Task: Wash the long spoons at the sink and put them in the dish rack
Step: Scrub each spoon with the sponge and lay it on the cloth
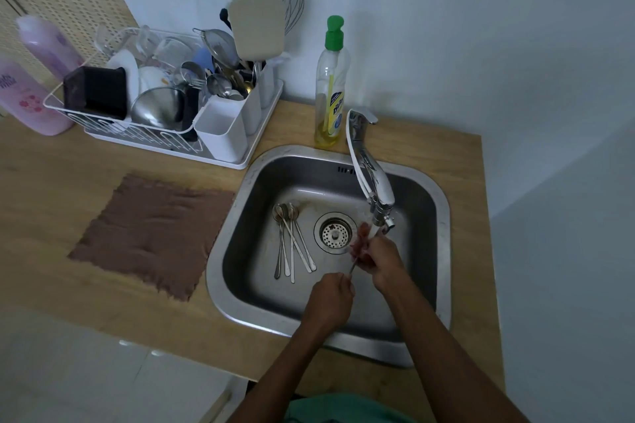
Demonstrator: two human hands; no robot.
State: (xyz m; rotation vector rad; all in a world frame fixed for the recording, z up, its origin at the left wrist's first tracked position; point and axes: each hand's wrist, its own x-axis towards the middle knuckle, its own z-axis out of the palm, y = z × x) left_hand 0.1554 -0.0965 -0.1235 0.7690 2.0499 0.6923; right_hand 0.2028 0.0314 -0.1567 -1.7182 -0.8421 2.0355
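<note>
Several long metal spoons [291, 240] lie side by side on the floor of the steel sink [237, 203], left of the drain. Over the sink's right half, my left hand [331, 300] pinches the handle end of one long spoon [353, 266]. My right hand [379, 259] wraps its fingers round the upper part of that spoon, right under the faucet spout [379, 213], where water runs over the fingers. The spoon's bowl is hidden by my right hand. The white dish rack [161, 139] stands on the counter at the back left.
The rack holds bowls, cups, a strainer and a white cutlery caddy [223, 127] full of utensils. A dish soap bottle [331, 86] stands behind the sink. A brown cloth [151, 233] lies left of the sink. Two pink bottles [31, 89] stand at the far left.
</note>
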